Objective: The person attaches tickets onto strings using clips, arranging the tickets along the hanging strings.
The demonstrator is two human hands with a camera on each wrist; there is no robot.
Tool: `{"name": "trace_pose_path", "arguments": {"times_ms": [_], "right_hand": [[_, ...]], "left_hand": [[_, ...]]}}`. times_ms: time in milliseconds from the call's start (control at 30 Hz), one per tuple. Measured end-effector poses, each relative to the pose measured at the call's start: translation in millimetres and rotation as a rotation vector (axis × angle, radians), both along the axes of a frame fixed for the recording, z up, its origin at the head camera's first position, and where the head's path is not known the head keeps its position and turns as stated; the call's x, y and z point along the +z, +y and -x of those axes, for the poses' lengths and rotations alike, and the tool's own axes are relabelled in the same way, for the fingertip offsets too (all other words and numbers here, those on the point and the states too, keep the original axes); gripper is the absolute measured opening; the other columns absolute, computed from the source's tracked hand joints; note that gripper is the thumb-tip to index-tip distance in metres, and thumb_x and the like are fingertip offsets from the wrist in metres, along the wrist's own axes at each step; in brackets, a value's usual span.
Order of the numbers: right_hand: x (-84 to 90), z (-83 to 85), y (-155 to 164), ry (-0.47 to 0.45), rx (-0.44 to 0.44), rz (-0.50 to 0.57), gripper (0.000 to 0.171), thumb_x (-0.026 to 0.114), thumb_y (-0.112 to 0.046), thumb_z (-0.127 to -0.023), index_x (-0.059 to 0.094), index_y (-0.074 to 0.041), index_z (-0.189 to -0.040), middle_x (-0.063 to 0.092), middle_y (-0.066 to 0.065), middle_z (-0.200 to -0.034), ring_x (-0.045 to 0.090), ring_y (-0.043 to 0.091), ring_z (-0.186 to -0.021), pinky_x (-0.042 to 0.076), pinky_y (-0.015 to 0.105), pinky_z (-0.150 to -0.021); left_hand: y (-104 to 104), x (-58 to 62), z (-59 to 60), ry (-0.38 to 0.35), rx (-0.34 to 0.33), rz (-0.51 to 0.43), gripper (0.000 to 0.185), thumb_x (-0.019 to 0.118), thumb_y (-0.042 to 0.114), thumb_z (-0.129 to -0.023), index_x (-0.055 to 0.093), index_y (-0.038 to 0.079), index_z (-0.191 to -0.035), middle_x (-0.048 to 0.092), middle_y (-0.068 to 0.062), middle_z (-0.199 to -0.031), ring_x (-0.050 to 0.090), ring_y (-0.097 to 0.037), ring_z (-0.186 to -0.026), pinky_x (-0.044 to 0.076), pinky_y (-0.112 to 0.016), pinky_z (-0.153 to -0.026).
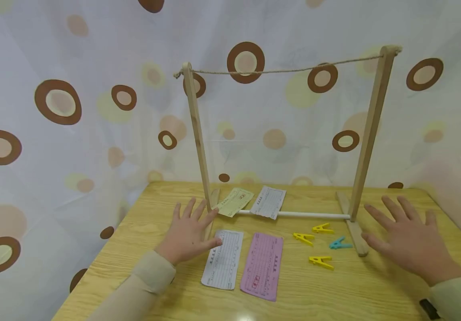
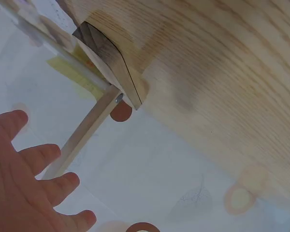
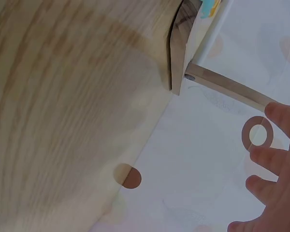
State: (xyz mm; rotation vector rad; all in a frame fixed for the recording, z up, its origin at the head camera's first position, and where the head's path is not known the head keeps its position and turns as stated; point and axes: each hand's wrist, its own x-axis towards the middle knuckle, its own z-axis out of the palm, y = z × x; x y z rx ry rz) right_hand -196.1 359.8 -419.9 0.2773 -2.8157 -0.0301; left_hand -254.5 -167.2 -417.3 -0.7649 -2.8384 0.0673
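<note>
My left hand (image 1: pixel 192 229) lies on the wooden table (image 1: pixel 335 294) with fingers spread, beside the left upright (image 1: pixel 197 133) of a wooden frame; its thumb touches a white slip (image 1: pixel 223 258). My right hand (image 1: pixel 405 236) hovers or rests flat, fingers spread, just right of the frame's right foot (image 1: pixel 352 232). Neither hand holds anything. In the left wrist view my left hand's fingers (image 2: pixel 43 157) spread near the upright (image 2: pixel 82 137). In the right wrist view my right hand's fingers (image 3: pixel 275 183) are straight by the right upright (image 3: pixel 232 87).
A twine line (image 1: pixel 286 70) runs between the upright tops, and a white bar (image 1: pixel 310 215) joins the feet. A pink slip (image 1: pixel 262 265), a yellow-green slip (image 1: pixel 235 201) and another white slip (image 1: pixel 268 201) lie about. Three yellow clips (image 1: pixel 320 261) and a teal clip (image 1: pixel 339 244) sit near the right foot. A dotted curtain (image 1: pixel 74 133) hangs behind.
</note>
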Motion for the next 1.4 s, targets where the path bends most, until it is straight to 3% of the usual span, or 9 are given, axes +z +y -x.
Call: {"name": "trace_pose_path", "arguments": {"times_ms": [333,567,767,900,1000,1133,1267,1400], "right_hand": [[-12.1,2.8,-5.4,0.012,0.094,0.037,0.068,0.062,-0.061,-0.093,0.054,-0.017,-0.144,0.037,0.024,-0.151,0.022,0.050,-0.143,0.014,0.082,-0.097],[-14.9,3.4,-15.2,-0.083,0.131,0.089,0.064,0.064,-0.056,-0.094,0.053,-0.020,-0.146,0.038,0.025,-0.151,0.023,0.053,-0.141,0.018,0.081,-0.096],[-17.0,5.2,-17.6,-0.099,0.177,0.128,0.060,0.071,-0.050,-0.092,0.061,-0.016,-0.140,0.049,0.025,-0.138,0.030,0.055,-0.135,0.026,0.078,-0.097],[-21.8,7.4,-16.4,-0.089,0.223,0.158,0.054,0.076,-0.044,-0.089,0.066,-0.014,-0.133,0.055,0.020,-0.122,0.046,0.050,-0.119,0.039,0.068,-0.090],[-23.9,9.7,-15.7,-0.108,0.239,0.163,0.054,0.077,-0.042,-0.089,0.067,-0.014,-0.133,0.055,0.012,-0.112,0.053,0.039,-0.103,0.046,0.057,-0.081],[-24.4,14.2,-15.3,-0.159,0.242,0.171,0.055,0.078,-0.042,-0.089,0.066,-0.015,-0.135,0.053,0.005,-0.104,0.051,0.026,-0.092,0.046,0.046,-0.073],[-25.7,19.3,-15.1,-0.225,0.261,0.196,0.052,0.077,-0.039,-0.089,0.067,-0.015,-0.134,0.051,0.002,-0.097,0.045,0.018,-0.083,0.041,0.038,-0.067],[-26.8,25.3,-13.0,-0.310,0.264,0.218,0.048,0.076,-0.037,-0.091,0.067,-0.014,-0.132,0.051,0.001,-0.093,0.042,0.016,-0.076,0.038,0.035,-0.063]], "left_hand": [[3.3,-8.9,2.7,-0.044,-0.072,-0.006,0.081,0.055,0.070,-0.092,0.038,0.024,-0.157,0.034,-0.014,-0.160,0.025,-0.040,-0.148,0.014,-0.069,-0.113],[3.2,-14.7,4.7,-0.147,-0.109,-0.012,0.076,0.057,0.064,-0.095,0.041,0.020,-0.156,0.039,-0.014,-0.157,0.035,-0.038,-0.143,0.026,-0.067,-0.110],[1.8,-17.1,12.5,-0.250,-0.139,-0.048,0.070,0.059,0.057,-0.097,0.044,0.020,-0.154,0.043,-0.009,-0.154,0.035,-0.033,-0.143,0.033,-0.061,-0.109],[2.1,-17.6,19.8,-0.293,-0.154,-0.047,0.066,0.060,0.055,-0.098,0.046,0.022,-0.153,0.044,-0.010,-0.152,0.036,-0.033,-0.143,0.034,-0.056,-0.111],[2.5,-17.6,25.4,-0.312,-0.160,-0.046,0.063,0.063,0.053,-0.097,0.050,0.021,-0.150,0.047,-0.012,-0.149,0.041,-0.033,-0.139,0.037,-0.050,-0.110],[1.9,-18.5,32.3,-0.342,-0.155,-0.052,0.061,0.067,0.051,-0.095,0.055,0.021,-0.147,0.052,-0.009,-0.134,0.052,-0.024,-0.117,0.046,-0.040,-0.098],[1.9,-19.1,38.4,-0.382,-0.154,-0.065,0.061,0.071,0.048,-0.093,0.056,0.021,-0.146,0.048,0.000,-0.109,0.048,-0.015,-0.091,0.045,-0.032,-0.079],[3.3,-19.3,42.4,-0.406,-0.159,-0.066,0.059,0.072,0.044,-0.093,0.057,0.020,-0.145,0.048,0.002,-0.106,0.048,-0.013,-0.088,0.045,-0.032,-0.081]]}}
